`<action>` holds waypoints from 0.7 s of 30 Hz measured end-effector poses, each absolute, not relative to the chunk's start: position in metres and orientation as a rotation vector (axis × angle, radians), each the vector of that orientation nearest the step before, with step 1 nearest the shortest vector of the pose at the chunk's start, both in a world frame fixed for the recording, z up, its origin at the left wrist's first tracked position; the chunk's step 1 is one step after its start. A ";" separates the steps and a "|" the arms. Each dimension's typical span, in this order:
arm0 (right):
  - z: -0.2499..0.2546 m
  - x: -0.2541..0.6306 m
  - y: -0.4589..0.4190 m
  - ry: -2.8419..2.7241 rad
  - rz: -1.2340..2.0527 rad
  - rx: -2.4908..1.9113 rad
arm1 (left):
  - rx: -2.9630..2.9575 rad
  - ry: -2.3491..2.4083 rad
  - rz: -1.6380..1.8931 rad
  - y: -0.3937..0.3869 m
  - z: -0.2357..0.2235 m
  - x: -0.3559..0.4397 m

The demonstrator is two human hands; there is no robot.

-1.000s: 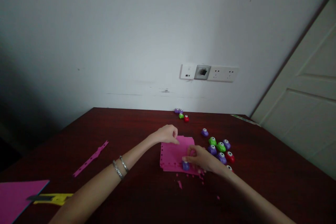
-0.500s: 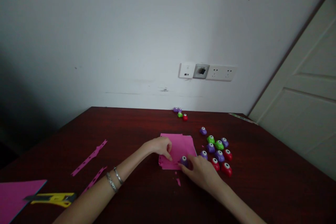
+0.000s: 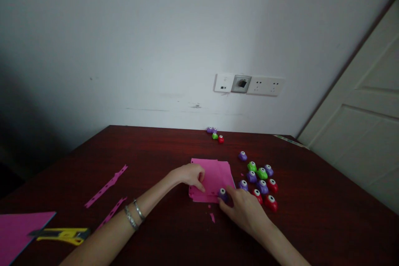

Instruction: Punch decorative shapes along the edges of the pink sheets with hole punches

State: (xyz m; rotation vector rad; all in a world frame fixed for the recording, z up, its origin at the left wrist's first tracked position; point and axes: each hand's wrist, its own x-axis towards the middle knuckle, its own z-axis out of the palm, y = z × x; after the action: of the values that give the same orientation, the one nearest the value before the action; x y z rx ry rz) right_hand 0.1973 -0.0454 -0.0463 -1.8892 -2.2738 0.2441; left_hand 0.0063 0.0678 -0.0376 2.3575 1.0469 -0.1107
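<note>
A stack of pink foam sheets (image 3: 215,176) lies on the dark red table (image 3: 162,149). My left hand (image 3: 190,174) rests on the stack's left edge with its fingers curled down on the foam, holding it in place. My right hand (image 3: 241,208) is at the stack's front right corner, and its fingers grip a small purple craft punch (image 3: 222,193) set on the foam's edge. Small pink scraps (image 3: 212,217) lie just in front of the stack.
A cluster of purple, green and red punches (image 3: 260,179) sits right of the foam, with more punches (image 3: 215,134) by the wall. Two pink punched strips (image 3: 107,181) lie at left. A yellow utility knife (image 3: 60,233) rests by a pink sheet (image 3: 18,232).
My left hand moved from the stack's far edge to its left edge. My right hand shifted the purple punch along the front edge, and several punches beside it now show.
</note>
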 end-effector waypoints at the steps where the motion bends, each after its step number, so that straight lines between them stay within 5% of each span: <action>1: -0.043 0.199 -0.046 -2.279 0.269 -1.893 | 2.362 1.043 -0.114 0.068 -0.037 0.006; 8: -0.013 0.231 -0.053 -2.347 0.674 -1.813 | 2.359 1.028 -0.107 0.067 -0.036 0.005; 21: -0.035 0.274 -0.065 -2.121 0.697 -2.017 | 2.274 1.020 -0.092 0.066 -0.037 0.004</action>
State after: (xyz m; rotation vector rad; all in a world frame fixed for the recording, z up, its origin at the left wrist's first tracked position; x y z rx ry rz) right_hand 0.2735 -0.0647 -0.0345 -2.0171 -2.1210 0.6971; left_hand 0.0041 0.0659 -0.0372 2.2740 1.0198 -0.0923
